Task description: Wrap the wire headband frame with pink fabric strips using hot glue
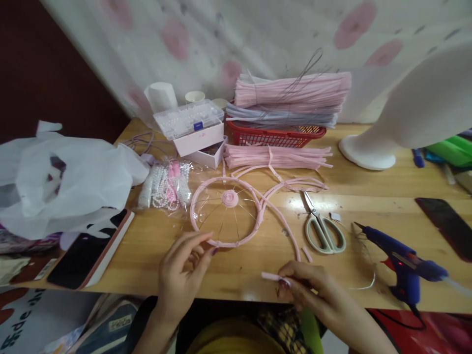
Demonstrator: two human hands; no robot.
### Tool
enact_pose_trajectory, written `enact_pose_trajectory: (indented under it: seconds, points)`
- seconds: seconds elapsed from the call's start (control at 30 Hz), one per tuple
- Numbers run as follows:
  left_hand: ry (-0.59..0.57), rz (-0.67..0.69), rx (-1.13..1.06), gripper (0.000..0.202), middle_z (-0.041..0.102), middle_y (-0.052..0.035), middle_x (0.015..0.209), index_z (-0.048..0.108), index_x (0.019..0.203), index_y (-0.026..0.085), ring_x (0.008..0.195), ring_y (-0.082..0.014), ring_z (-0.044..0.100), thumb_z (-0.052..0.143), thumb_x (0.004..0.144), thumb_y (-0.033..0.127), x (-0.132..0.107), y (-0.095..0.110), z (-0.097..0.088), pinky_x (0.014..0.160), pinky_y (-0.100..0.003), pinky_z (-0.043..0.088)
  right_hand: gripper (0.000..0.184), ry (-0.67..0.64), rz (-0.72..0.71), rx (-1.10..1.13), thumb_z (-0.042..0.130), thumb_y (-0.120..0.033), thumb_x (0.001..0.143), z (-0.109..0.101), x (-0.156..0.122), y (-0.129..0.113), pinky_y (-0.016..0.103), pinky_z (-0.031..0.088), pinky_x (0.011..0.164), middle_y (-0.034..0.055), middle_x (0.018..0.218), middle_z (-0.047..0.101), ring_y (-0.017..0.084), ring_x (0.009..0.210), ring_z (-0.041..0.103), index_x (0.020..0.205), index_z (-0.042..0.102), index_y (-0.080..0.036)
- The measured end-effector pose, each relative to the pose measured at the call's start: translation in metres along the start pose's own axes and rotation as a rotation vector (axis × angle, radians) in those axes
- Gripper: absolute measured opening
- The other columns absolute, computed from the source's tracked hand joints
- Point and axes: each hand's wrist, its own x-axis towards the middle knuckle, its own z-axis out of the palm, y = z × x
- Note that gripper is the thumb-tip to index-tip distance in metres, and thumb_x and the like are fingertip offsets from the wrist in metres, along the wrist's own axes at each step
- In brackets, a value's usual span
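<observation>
A pink pipe-cleaner wheel (224, 211) with thin wire spokes and a rolled pink hub lies on the wooden table (368, 191), joined to a curved pink frame (287, 189). My left hand (182, 273) hovers at the wheel's near rim, fingers curled and apart, holding nothing that I can see. My right hand (313, 290) is at the table's front edge, its fingers pinched on a short pink pipe-cleaner piece (271, 277). Another small cut piece (307, 254) lies just beyond it.
Scissors (322, 228) and a blue glue gun (401, 263) lie to the right. A red basket (276, 133) holds pink and grey pipe cleaners; a loose bundle (276, 156) lies before it. Bead boxes (191, 128), bagged beads (165, 187), a white plastic bag (62, 177), phones (88, 250) and a white mannequin head (405, 113) surround.
</observation>
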Motion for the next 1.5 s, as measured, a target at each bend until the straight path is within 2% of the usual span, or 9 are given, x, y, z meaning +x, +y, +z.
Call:
enact_pose_trajectory:
  seconds: [0.17, 0.47, 0.67, 0.87, 1.13, 1.27, 1.37, 1.43, 1.5]
  points:
    - [0.035, 0.271, 0.187, 0.014, 0.077, -0.0027, 0.084, 0.073, 0.098, 0.021, 0.067, -0.0140, 0.067, 0.067, 0.089, 0.012, 0.010, 0.006, 0.017, 0.068, -0.025, 0.056, 0.037, 0.263, -0.043, -0.053, 0.052, -0.049, 0.097, -0.012, -0.003, 0.007, 0.026, 0.048, 0.061, 0.0021, 0.065, 0.063, 0.016, 0.062, 0.060, 0.076, 0.064, -0.020]
    - [0.097, 0.109, -0.024, 0.012, 0.071, 0.0009, 0.082, 0.075, 0.093, 0.023, 0.068, -0.0123, 0.061, 0.067, 0.087, 0.016, 0.032, 0.024, 0.015, 0.063, -0.024, 0.049, 0.028, 0.687, -0.138, 0.242, 0.068, -0.049, 0.088, -0.005, 0.003, 0.017, 0.023, 0.044, 0.056, -0.0007, 0.063, 0.060, 0.014, 0.058, 0.056, 0.087, 0.069, -0.021]
    - [-0.002, -0.023, -0.163, 0.008, 0.073, 0.0013, 0.076, 0.077, 0.087, 0.022, 0.066, -0.0127, 0.063, 0.070, 0.086, 0.023, 0.046, 0.031, 0.016, 0.060, -0.023, 0.048, 0.050, 0.611, -0.071, 0.313, 0.062, -0.056, 0.091, 0.006, 0.017, 0.005, 0.022, 0.028, 0.048, -0.0077, 0.057, 0.042, 0.011, 0.051, 0.036, 0.126, 0.060, -0.019]
    - [-0.036, -0.159, -0.298, 0.014, 0.077, -0.0014, 0.082, 0.078, 0.087, 0.021, 0.074, -0.0158, 0.068, 0.073, 0.083, 0.034, 0.058, 0.035, 0.011, 0.069, -0.024, 0.054, 0.046, 0.580, -0.156, 0.226, 0.060, -0.059, 0.090, 0.014, 0.032, 0.000, 0.023, 0.028, 0.051, -0.0036, 0.060, 0.042, 0.010, 0.056, 0.034, 0.071, 0.063, -0.017]
    - [0.316, -0.106, -0.399, 0.034, 0.058, 0.0027, 0.067, 0.063, 0.072, 0.021, 0.065, -0.0134, 0.052, 0.064, 0.091, 0.049, 0.048, 0.013, -0.009, 0.065, -0.024, 0.044, 0.046, 0.746, -0.205, 0.258, 0.061, -0.059, 0.089, 0.019, 0.039, -0.014, 0.023, 0.035, 0.052, -0.0012, 0.060, 0.050, 0.013, 0.057, 0.045, 0.069, 0.066, -0.018]
    - [0.116, -0.231, -0.570, 0.053, 0.046, 0.0028, 0.050, 0.047, 0.049, 0.021, 0.051, -0.0133, 0.045, 0.063, 0.091, 0.050, 0.017, 0.007, -0.015, 0.052, -0.026, 0.038, 0.048, 0.738, -0.223, 0.318, 0.062, -0.062, 0.087, 0.019, 0.047, -0.025, 0.022, 0.031, 0.049, -0.0030, 0.056, 0.045, 0.011, 0.053, 0.039, 0.069, 0.065, -0.017]
    - [0.002, -0.411, -0.569, 0.061, 0.046, 0.0021, 0.044, 0.047, 0.042, 0.019, 0.044, -0.0102, 0.042, 0.067, 0.085, 0.057, -0.001, 0.014, -0.001, 0.049, -0.025, 0.035, 0.049, 0.719, -0.228, 0.373, 0.062, -0.063, 0.086, 0.023, 0.055, -0.030, 0.023, 0.024, 0.045, -0.0057, 0.053, 0.038, 0.009, 0.049, 0.031, 0.066, 0.060, -0.019]
    - [-0.039, -0.493, -0.603, 0.050, 0.058, 0.0000, 0.053, 0.061, 0.050, 0.018, 0.048, -0.0104, 0.048, 0.077, 0.075, 0.058, -0.005, 0.021, 0.013, 0.050, -0.023, 0.039, 0.050, 0.690, -0.223, 0.418, 0.062, -0.065, 0.086, 0.028, 0.060, -0.031, 0.023, 0.022, 0.044, -0.0069, 0.053, 0.034, 0.009, 0.048, 0.026, 0.066, 0.059, -0.019]
    - [-0.036, -0.537, -0.732, 0.043, 0.070, -0.0038, 0.069, 0.077, 0.079, 0.018, 0.064, -0.0162, 0.063, 0.086, 0.064, 0.058, -0.001, 0.025, 0.025, 0.062, -0.025, 0.051, 0.052, 0.665, -0.217, 0.444, 0.061, -0.067, 0.085, 0.035, 0.063, -0.032, 0.023, 0.022, 0.044, -0.0073, 0.054, 0.032, 0.009, 0.048, 0.024, 0.066, 0.059, -0.019]
